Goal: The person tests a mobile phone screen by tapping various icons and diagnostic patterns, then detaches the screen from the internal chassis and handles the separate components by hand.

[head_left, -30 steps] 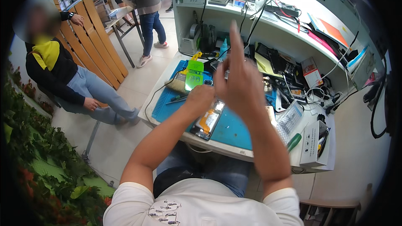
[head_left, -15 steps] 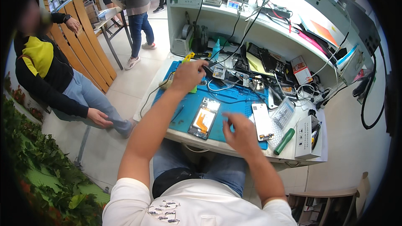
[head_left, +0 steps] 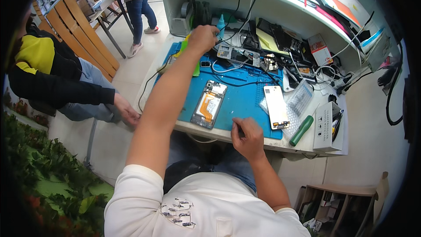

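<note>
My left hand point(head_left: 203, 39) reaches over the back left of the blue work mat point(head_left: 180, 115), its fingers closed beside a light-blue dropper bottle point(head_left: 220, 27). What it pinches, if anything, is hidden; a dark cable or tool end shows just below the fingertips. On the mat lies an opened smartphone point(head_left: 209, 104), its battery and orange flex cable exposed. Close to the mat's front edge hovers my right hand point(head_left: 248, 137), fingers curled together, their contents too small to make out. A white phone screen panel point(head_left: 276, 107) lies to the right of that hand.
A green-handled screwdriver point(head_left: 301, 130), bubble wrap point(head_left: 299, 101) and a white box of tools point(head_left: 328, 127) occupy the right side. Phone parts point(head_left: 245, 55) and cables crowd the mat's back under a shelf. Another person's hand point(head_left: 126, 110) hangs near the bench's left edge.
My left hand has reached farther back, toward the dropper bottle. The fingers of my right hand have curled in. The view has tilted down, and the other person's hand has come nearer the bench.
</note>
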Demonstrator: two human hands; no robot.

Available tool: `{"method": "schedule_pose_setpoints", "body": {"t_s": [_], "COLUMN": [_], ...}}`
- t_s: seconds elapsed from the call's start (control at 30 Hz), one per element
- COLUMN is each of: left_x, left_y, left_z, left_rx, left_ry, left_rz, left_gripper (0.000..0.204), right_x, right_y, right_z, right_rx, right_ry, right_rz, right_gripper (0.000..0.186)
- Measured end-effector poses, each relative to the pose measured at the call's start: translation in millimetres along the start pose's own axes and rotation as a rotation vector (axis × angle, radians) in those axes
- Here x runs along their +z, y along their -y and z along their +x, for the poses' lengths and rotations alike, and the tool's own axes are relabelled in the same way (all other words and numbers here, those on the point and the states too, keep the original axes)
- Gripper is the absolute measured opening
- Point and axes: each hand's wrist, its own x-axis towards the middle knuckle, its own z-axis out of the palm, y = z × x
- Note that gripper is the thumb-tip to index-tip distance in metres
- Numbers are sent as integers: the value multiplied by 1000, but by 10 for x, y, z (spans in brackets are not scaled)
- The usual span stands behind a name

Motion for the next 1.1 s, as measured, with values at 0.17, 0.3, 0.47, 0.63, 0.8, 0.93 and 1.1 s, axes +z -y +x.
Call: {"method": "schedule_pose_setpoints", "body": {"t_s": [0.17,0.3,0.47,0.63,0.8,0.93,1.1], "left_x": [-581,-964,-1110,-1072,-910,-942,-976], "left_y": [-205,-291,-334,-424,-220,-224,-223], "left_z": [-449,-1029,-1622,-2097,-2348,-2360,-2213], "left_rx": [63,3,-173,-230,-400,-367,-387], "left_ry": [4,250,556,562,434,490,573], "left_rz": [-86,-88,-121,-298,-693,-770,-786], "left_gripper": [34,37,47,60,70,67,65], "right_x": [-3,-12,-3,-16,-93,-65,-105], "right_y": [-35,-31,-45,14,103,101,120], "right_z": [-15,-33,-2,-45,69,111,185], "right_rx": [-28,-31,-30,264,397,419,473], "right_ry": [25,58,48,15,100,156,190], "right_rz": [-22,-30,-11,190,274,208,232], "right_gripper": [19,24,22,18,21,26,24]}}
